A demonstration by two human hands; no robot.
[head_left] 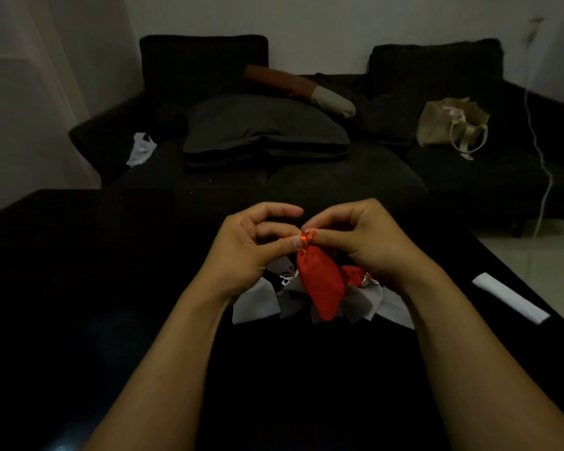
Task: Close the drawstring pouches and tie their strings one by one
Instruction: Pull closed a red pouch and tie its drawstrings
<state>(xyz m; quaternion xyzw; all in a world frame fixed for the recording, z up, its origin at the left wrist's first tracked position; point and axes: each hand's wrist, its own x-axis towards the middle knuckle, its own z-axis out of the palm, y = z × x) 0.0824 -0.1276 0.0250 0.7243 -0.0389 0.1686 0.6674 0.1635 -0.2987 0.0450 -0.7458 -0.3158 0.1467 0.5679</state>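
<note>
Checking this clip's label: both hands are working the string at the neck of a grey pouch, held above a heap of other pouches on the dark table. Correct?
Not quite. In the head view the held pouch is red, not grey. The rest holds: left hand and right hand work its string above the heap.

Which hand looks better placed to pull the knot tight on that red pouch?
Probably the right hand: its fingertips pinch the orange string at the loop, while the left hand steadies the red pouch at its neck.
</note>
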